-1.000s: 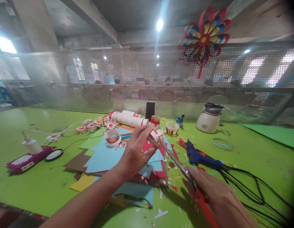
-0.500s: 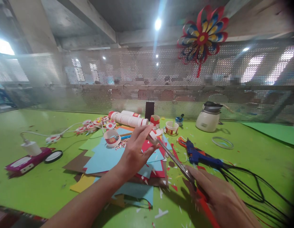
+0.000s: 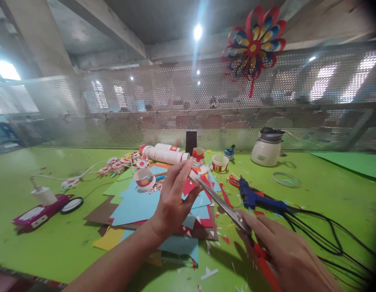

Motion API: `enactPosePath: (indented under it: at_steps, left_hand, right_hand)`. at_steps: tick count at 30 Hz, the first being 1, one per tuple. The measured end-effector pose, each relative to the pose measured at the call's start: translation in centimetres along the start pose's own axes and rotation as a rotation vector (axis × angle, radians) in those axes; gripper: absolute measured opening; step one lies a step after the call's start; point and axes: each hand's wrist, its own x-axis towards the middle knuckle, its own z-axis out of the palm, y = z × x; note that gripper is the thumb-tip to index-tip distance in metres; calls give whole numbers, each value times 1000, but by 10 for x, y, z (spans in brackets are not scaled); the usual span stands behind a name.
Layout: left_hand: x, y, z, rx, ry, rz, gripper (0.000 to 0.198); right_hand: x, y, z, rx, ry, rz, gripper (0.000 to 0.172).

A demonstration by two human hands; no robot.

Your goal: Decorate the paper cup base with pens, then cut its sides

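My right hand [image 3: 285,251] is closed on the red handles of a pair of scissors [image 3: 227,209] at the lower right. The blades point up and left to the fingertips of my left hand [image 3: 175,198]. That hand is raised over blue and red paper sheets [image 3: 135,207], its fingers bent together round a small whitish piece, mostly hidden between fingers and blade tips. A cut paper cup ring [image 3: 144,179] lies left of my left hand. Small white and red scraps [image 3: 209,272] are scattered below the scissors.
A blue glue gun [image 3: 262,201] with black cables lies at the right. Behind stand stacked paper cups [image 3: 165,155], a dark phone [image 3: 191,142], a cup [image 3: 220,164] and a white kettle [image 3: 266,150]. A purple power strip [image 3: 39,213] sits at the left. A paper flower [image 3: 254,48] hangs above.
The view has shifted slightly. The scissors and both hands stay nearly in place, and the blades show a little wider at my left fingertips.
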Motion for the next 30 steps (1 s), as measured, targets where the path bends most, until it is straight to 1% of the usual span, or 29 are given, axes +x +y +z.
enactPosePath:
  at_steps: [6,9,18,30]
  left_hand:
    - [0,4,-1,24,5,-6,63]
    - [-1,4,-1,12,0,-21,63]
    - [0,3,-2,-11,-21,-18,59]
    - [0,6,0,-5,3,-26,60]
  right_hand:
    - [2,-3,-2,-37,32,-55,36]
    - [4,-3,-3,-44,59,-55,35]
    - [7,-2,-4,-55,75,-84,34]
    - [7,-3,-3,-10,99,-92,32]
